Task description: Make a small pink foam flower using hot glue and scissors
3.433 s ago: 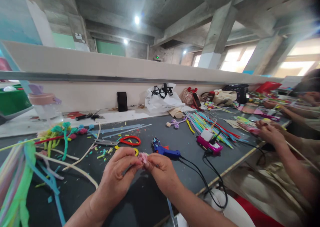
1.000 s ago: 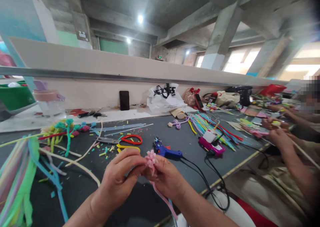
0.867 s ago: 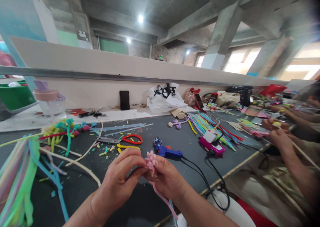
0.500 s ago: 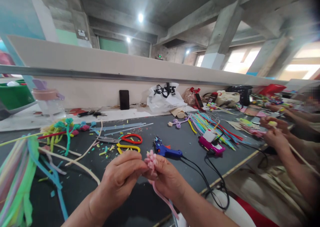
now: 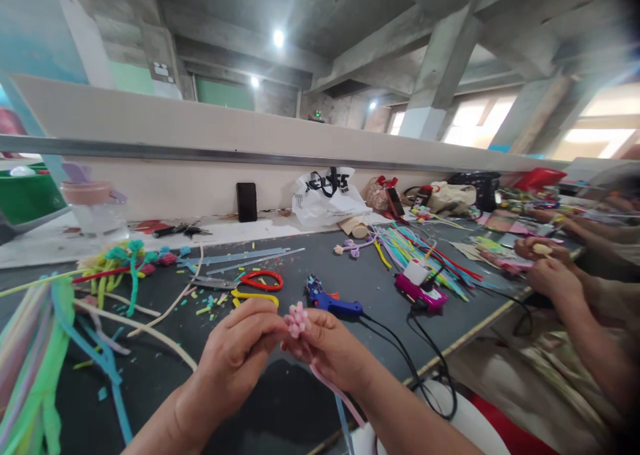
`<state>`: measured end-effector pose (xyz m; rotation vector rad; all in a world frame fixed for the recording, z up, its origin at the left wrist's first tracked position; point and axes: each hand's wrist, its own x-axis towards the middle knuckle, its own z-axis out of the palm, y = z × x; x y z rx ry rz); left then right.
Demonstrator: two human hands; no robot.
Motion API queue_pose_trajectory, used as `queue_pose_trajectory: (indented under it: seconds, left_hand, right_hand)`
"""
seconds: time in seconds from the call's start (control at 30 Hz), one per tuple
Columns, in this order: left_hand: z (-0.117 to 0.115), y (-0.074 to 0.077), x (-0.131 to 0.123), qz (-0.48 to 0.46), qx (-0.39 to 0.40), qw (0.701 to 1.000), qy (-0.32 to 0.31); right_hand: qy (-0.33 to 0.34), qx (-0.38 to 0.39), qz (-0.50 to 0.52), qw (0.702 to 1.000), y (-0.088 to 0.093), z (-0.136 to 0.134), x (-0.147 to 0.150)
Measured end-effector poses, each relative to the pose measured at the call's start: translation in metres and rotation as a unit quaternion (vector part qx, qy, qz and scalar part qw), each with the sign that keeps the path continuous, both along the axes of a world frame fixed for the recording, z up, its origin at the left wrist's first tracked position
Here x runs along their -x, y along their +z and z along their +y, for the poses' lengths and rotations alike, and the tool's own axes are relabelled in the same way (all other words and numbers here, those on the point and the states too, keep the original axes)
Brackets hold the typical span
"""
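Between both hands is a small pink fuzzy flower (image 5: pixel 298 319), with a pink chenille stem (image 5: pixel 336 389) trailing down past the right wrist. My right hand (image 5: pixel 334 349) is closed on the flower's base and stem, thumb against the petals. My left hand (image 5: pixel 244 349) pinches at the flower's left side; its fingertips are partly hidden. Just beyond the hands lie a blue glue gun (image 5: pixel 334 303) and scissors (image 5: pixel 255 283) with a red and a yellow handle loop.
Chenille stems lie bundled at the left (image 5: pixel 30 368) and fanned out at the right (image 5: pixel 415 248). A purple power strip (image 5: pixel 423 295) with black cords sits near the table's edge. A phone (image 5: pixel 247 202) leans on the partition. At the right, another person's hands (image 5: pixel 553 275) hold a pale yellow piece.
The pink flower has tipped and turned slightly left, showing more of its petals to me. Both hands stay closed around it, with small finger shifts.
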<state>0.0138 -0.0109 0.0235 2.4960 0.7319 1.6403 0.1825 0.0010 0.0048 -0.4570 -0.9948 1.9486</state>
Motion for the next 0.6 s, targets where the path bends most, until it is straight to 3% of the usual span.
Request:
queue_pose_trajectory:
  seconds: [0.33, 0.6]
  left_hand:
    - [-0.004, 0.000, 0.002, 0.024, 0.005, 1.000, -0.007]
    - [-0.010, 0.000, 0.003, -0.010, 0.088, 0.996, 0.011]
  right_hand:
    - [-0.064, -0.103, -0.035, 0.992, -0.001, 0.008, -0.010]
    - [-0.112, -0.268, -0.139, 0.947, -0.006, 0.015, -0.020]
